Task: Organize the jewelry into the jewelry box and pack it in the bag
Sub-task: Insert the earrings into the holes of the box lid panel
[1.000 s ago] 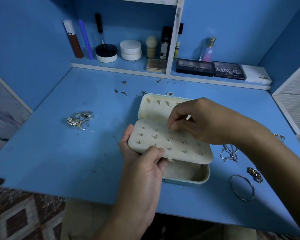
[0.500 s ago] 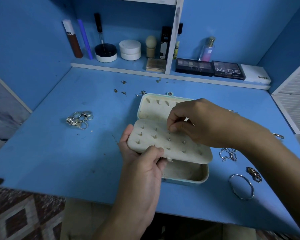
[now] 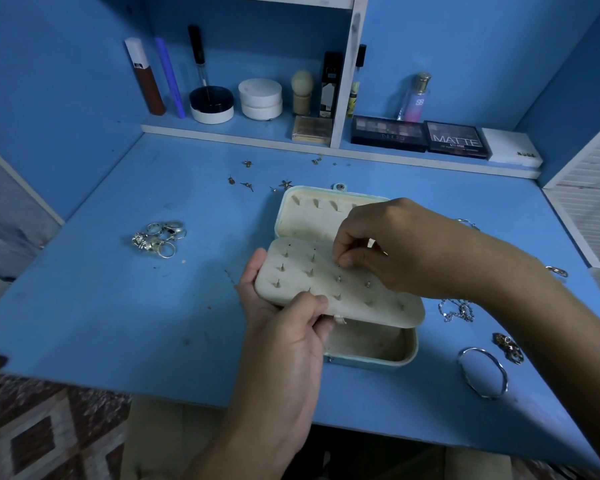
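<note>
Holding the earring panel (image 3: 336,285) up over the open jewelry box (image 3: 371,351), our left hand (image 3: 291,327) is gripping its near edge, thumb on top and fingers curled under. Our right hand (image 3: 392,247) is pinching something tiny with thumb and fingertips pressed together near the middle of the panel. We are guessing it is an earring, but it is too small to tell.

Not much is changing from a moment ago. Our right hand is sitting a little lower and closer to the panel than it was 1 second back, and the left hand is keeping the same hold. The box is staying in the same spot on the blue desk (image 3: 153,323).

This is telling us we are still on the earring step, pushing posts into the little holes 1 at a time. Many posts are already poking up through the panel.

A lot is still waiting. The pile of rings (image 3: 160,239) is lying well to the left, the loose earrings (image 3: 248,183) behind the box, and the chain (image 3: 456,311) and bangle (image 3: 484,372) to the right. We are not seeing any bag, so packing is still far off.
</note>
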